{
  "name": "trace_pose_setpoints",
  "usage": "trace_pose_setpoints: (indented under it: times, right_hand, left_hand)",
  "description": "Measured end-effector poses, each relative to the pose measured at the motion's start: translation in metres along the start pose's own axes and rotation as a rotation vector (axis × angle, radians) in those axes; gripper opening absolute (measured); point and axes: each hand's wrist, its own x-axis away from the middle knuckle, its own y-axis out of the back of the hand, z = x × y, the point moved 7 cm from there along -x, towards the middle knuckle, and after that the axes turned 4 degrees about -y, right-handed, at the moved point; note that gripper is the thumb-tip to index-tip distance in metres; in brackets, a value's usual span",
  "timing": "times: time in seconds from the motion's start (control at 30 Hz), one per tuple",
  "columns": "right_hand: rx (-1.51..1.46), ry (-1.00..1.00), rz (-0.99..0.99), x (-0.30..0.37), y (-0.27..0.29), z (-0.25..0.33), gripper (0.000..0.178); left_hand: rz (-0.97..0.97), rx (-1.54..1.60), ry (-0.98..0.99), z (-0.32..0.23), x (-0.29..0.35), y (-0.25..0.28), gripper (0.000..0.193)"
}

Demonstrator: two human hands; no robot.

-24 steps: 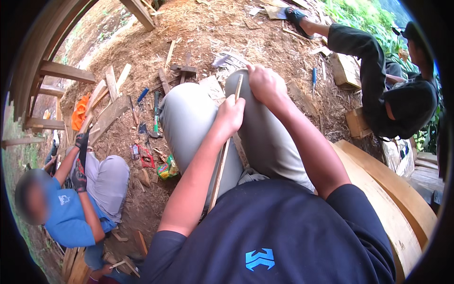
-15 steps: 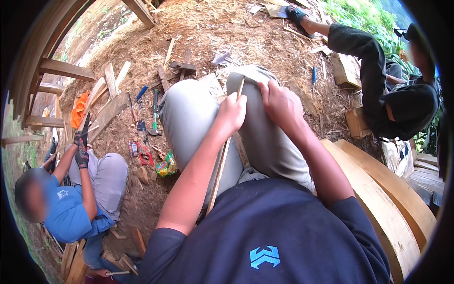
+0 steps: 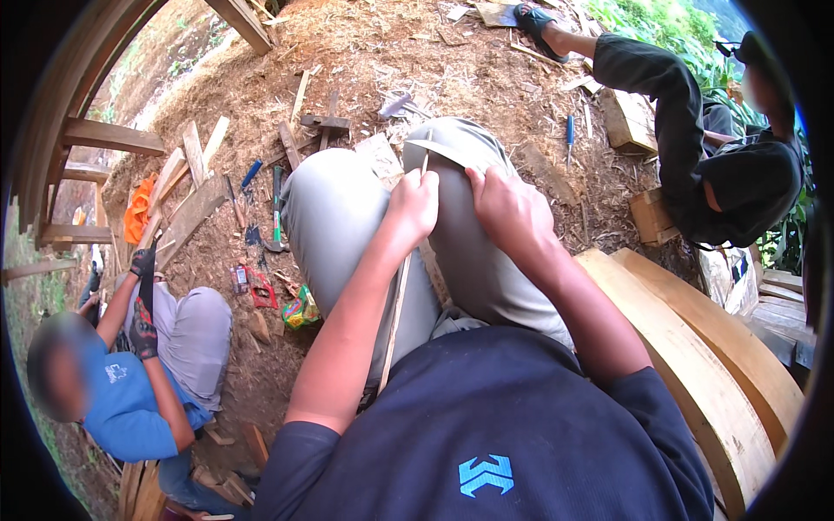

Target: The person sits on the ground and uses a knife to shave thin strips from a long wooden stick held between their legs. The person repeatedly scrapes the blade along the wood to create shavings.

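Observation:
My left hand (image 3: 414,204) is closed round a thin wooden stick (image 3: 400,300), which runs from my waist up between my knees and past my fist. Just to its right, my right hand (image 3: 512,204) is a closed fist over my right knee. A pale, narrow knife (image 3: 441,154) sticks out leftward from that fist and crosses near the stick's upper end; its handle is hidden in my fingers. Whether the blade touches the wood I cannot tell. My knees in grey trousers (image 3: 334,208) are under both hands.
To the left lie a green hammer (image 3: 277,208), a bright packet (image 3: 301,308) and an orange cloth (image 3: 139,213). A gloved person (image 3: 139,391) sits there with a dark blade. Curved planks (image 3: 678,373) stand close on my right, a seated person (image 3: 730,174) beyond. A screwdriver (image 3: 570,130) lies ahead.
My right fist and the knife have shifted slightly down and left relative to the stick. My left hand keeps its hold. The gloved person's nearer hand has moved down, away from the other.

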Motion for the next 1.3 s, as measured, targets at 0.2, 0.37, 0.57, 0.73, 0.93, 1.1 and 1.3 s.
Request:
trace_pose_setpoints:
  times: [0.2, 0.37, 0.57, 0.73, 0.93, 1.1, 1.3]
  right_hand:
    - [-0.023, -0.017, -0.047, -0.02, -0.015, 0.019, 0.051]
    - [0.027, -0.005, -0.04, -0.089, -0.024, 0.023, 0.056]
    - [-0.047, 0.106, -0.156, -0.069, -0.006, 0.017, 0.046]
    - [-0.061, 0.104, -0.16, -0.031, 0.001, -0.003, 0.045]
    - [-0.093, 0.045, -0.035, 0.0, 0.004, -0.023, 0.046]
    - [-0.116, -0.005, 0.089, 0.005, 0.008, -0.022, 0.049]
    - [-0.122, -0.036, 0.237, 0.003, 0.012, -0.02, 0.054]
  left_hand:
    - [-0.074, -0.06, -0.037, -0.011, 0.002, 0.01, 0.033]
    - [-0.014, -0.032, -0.029, -0.024, 0.013, 0.004, 0.032]
    - [0.081, 0.178, 0.084, -0.022, 0.02, 0.001, 0.039]
    - [-0.024, 0.152, 0.107, -0.015, 0.022, 0.004, 0.035]
    - [0.0, 0.177, 0.129, -0.028, 0.024, 0.005, 0.033]
    - [-0.026, 0.004, -0.009, -0.026, 0.022, 0.005, 0.032]
    - [-0.008, 0.07, 0.006, -0.027, 0.024, 0.003, 0.033]
